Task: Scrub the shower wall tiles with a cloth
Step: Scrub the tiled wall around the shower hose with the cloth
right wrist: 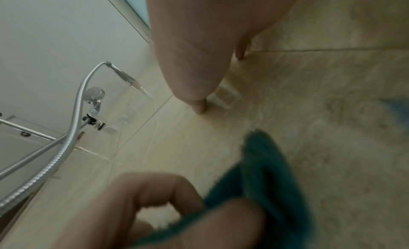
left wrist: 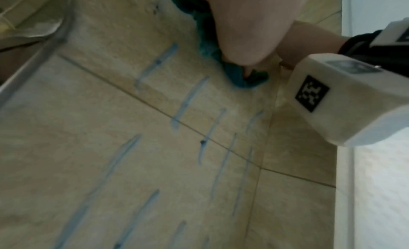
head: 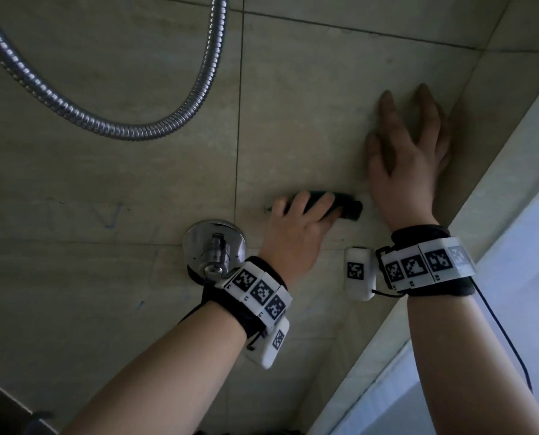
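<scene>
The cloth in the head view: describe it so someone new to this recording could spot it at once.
Find the chrome valve plate low on the beige tile wall. Up and to its right, the left hand presses a bunched cloth against the tile, below the right hand spread flat. It is the only dark teal, soft thing there.

beige tiled shower wall (head: 309,98) with dark grout lines, meeting a side wall at a corner on the right; blue streak marks (left wrist: 190,102) run across the tiles below the cloth. teal cloth (head: 330,204) pressed flat against the wall under the left hand (head: 296,233), right hand (head: 409,158) splayed with fingertips on the tile near the corner. chrome valve fitting (head: 214,249) mounted on the wall just left of the left hand, metal shower hose (head: 73,105) looping in front of the tiles above it.
</scene>
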